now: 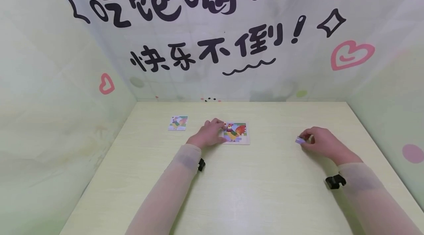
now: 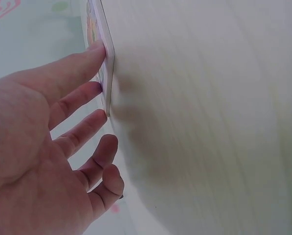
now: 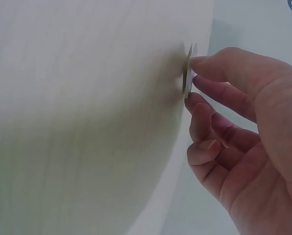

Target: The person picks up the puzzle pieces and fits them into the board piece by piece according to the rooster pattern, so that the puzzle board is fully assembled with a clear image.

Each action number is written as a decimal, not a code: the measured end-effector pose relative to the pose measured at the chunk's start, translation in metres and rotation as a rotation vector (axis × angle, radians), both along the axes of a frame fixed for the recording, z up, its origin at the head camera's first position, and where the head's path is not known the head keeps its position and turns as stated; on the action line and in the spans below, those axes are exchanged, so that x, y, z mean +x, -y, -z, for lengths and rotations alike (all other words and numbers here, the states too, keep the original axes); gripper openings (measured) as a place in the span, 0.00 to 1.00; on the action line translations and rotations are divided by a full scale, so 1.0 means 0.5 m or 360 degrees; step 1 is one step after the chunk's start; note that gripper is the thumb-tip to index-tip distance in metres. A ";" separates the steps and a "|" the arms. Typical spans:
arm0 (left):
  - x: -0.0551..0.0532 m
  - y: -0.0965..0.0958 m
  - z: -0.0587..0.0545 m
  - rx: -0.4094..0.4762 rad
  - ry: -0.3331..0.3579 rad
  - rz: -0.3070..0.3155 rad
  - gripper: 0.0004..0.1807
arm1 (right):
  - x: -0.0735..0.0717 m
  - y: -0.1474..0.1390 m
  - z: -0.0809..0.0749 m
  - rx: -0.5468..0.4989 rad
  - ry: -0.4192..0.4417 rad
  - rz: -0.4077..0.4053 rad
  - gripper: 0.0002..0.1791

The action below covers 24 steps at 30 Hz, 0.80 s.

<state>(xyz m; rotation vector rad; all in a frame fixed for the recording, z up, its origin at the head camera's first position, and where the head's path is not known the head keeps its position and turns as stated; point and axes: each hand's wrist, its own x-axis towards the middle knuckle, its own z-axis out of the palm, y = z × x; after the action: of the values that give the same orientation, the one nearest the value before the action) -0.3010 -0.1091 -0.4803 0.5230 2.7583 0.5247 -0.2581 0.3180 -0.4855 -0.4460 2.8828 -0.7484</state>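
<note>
A rooster jigsaw puzzle point(image 1: 236, 132) in a pale frame lies flat on the table. My left hand point(image 1: 208, 133) is at its left side, with thumb and fingertips resting on the edge. In the left wrist view, the left thumb point(image 2: 82, 63) touches the thin puzzle board point(image 2: 108, 63), and the other fingers are fairly straight. To the right, my right hand point(image 1: 319, 142) pinches a small lilac puzzle piece point(image 1: 299, 140) between thumb and fingers. The right wrist view shows the puzzle piece point(image 3: 188, 76) edge-on just over the table, its picture mostly hidden.
A small rooster picture card point(image 1: 177, 123) lies left of the puzzle. The pale wooden table point(image 1: 248, 190) meets a printed fabric backdrop point(image 1: 198, 84) behind, with fabric walls at both sides. Each wrist wears a black camera mount point(image 1: 335, 182).
</note>
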 end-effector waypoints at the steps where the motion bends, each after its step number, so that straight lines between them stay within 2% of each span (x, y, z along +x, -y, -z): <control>1: 0.000 0.000 0.000 0.0000 0.0002 0.0001 0.25 | 0.000 0.003 0.000 0.0000 -0.0002 0.0007 0.14; 14: 0.002 -0.001 -0.004 0.0010 0.0016 -0.0018 0.25 | -0.016 0.070 -0.003 -0.0094 -0.0017 0.0004 0.16; 24: -0.001 0.001 -0.001 0.0013 0.0010 -0.0008 0.26 | -0.028 0.162 -0.006 -0.0164 -0.0051 -0.0076 0.14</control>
<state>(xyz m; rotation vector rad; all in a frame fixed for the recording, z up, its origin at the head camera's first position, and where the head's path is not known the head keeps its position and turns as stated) -0.3012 -0.1097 -0.4796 0.5156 2.7532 0.5380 -0.2720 0.2371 -0.4827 -0.5419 2.8609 -0.8927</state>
